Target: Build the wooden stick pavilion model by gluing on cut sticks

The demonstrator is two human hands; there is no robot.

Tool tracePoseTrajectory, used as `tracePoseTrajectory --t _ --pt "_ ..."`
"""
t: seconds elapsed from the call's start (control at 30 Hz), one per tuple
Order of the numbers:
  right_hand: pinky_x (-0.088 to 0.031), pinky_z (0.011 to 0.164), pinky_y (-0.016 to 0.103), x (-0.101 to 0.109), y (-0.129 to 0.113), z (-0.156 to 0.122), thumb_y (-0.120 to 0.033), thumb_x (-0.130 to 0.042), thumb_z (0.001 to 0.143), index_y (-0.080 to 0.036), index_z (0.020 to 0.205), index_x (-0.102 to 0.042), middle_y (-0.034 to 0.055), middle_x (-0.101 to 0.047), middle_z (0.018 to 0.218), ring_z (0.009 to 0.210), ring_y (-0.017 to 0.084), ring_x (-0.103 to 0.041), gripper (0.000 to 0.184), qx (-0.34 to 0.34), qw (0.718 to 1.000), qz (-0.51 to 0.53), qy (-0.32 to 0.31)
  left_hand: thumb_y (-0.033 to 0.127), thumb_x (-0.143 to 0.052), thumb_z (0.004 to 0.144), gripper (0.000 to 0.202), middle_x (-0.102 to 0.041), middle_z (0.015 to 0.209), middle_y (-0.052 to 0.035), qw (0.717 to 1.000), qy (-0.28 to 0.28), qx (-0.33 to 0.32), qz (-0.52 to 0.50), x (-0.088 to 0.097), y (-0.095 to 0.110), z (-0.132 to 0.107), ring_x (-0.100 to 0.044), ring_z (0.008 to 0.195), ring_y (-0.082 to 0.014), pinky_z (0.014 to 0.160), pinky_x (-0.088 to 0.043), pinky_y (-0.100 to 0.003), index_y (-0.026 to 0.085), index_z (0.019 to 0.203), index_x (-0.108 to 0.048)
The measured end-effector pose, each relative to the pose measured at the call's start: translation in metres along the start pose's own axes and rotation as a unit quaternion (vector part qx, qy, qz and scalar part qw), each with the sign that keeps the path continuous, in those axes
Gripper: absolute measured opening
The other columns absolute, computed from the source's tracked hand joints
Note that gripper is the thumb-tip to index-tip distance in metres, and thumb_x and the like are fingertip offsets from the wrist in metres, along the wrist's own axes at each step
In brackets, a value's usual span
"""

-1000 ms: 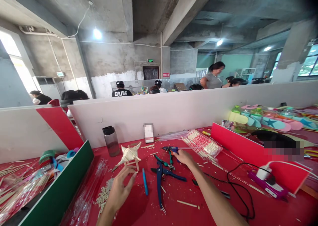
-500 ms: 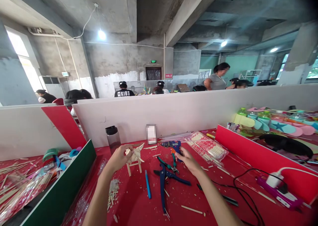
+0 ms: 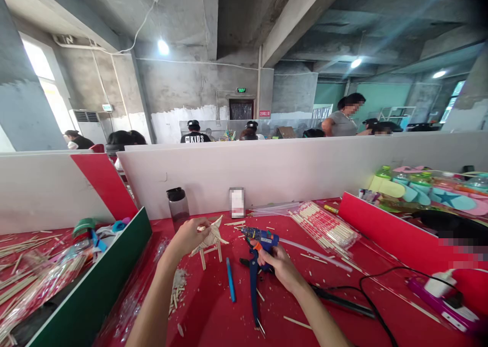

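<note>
White letters "KIDS" stand on the back of a distant person's black shirt; the green sign and red sign by the doorway are too small to read

stick house: bare wood | glue gun: plastic | tabletop: matt

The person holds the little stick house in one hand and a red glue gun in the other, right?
Not quite: the glue gun is blue, not red, as the head view shows. The left hand holds the little stick house and the right hand holds the gun.
</note>
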State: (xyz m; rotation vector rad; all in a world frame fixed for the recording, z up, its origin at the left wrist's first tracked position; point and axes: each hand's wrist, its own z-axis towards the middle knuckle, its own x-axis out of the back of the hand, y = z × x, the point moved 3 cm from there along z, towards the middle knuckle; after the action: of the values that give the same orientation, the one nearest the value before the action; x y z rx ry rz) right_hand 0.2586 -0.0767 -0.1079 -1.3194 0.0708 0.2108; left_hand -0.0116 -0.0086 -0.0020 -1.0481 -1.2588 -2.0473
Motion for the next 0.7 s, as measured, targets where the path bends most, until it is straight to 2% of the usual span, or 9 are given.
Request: tracePoseTrajectory --t 0.13,0.33,0.53,0.7 --pt "-0.046 0.068 0.031 -0.007 0.005 -0.006 -0.060 -0.060 0.088 -0.018 0.099 -0.068 -0.0007 -0.056 0.066 0.065 0.017 -0.055 0.044 0.009 0.996 -0.092 -0.014 0.031 -0.049 0.087 0.026 -0.076 0.096 -0.0080 0.997 -0.014 0.014 0.070 -0.001 0.010 -0.002 -0.069 0.083 -0.0243 0.069 -0.045 -0.027 0.022 0.093 -0.072" --pt "-0.047 0.063 0.030 -0.025 0.004 -0.015 -0.057 -0.050 0.094 -0.019 0.090 -0.065 -0.0010 -0.058 0.059 0.059 0.019 -0.060 0.041 0.024 0.971 -0.236 -0.027 0.032 -0.050 0.087 0.023 -0.076 0.096 -0.0067 0.994 -0.043 0.006 0.097 0.001 0.018 -0.004 -0.069 0.086 -0.0238 0.069 -0.044 -0.027 0.022 0.090 -0.070" --pt "-0.051 0.065 0.029 -0.036 0.002 -0.021 -0.050 -0.051 0.094 -0.021 0.096 -0.063 0.0016 -0.068 0.076 0.065 0.020 -0.066 0.031 0.082 0.949 -0.303 -0.015 0.034 -0.050 0.088 0.026 -0.076 0.097 -0.0064 0.993 -0.056 0.020 0.098 0.002 0.013 -0.002 -0.069 0.084 -0.0232 0.069 -0.044 -0.026 0.022 0.095 -0.071" --pt "-0.049 0.063 0.028 -0.037 0.001 -0.021 -0.048 -0.050 0.096 -0.021 0.086 -0.064 -0.0013 -0.063 0.063 0.056 0.018 -0.063 0.031 0.112 0.940 -0.322 0.004 0.030 -0.051 0.086 0.023 -0.077 0.098 -0.0063 0.990 -0.058 0.029 0.125 0.000 0.013 0.001 -0.069 0.086 -0.0232 0.065 -0.043 -0.026 0.023 0.094 -0.072"
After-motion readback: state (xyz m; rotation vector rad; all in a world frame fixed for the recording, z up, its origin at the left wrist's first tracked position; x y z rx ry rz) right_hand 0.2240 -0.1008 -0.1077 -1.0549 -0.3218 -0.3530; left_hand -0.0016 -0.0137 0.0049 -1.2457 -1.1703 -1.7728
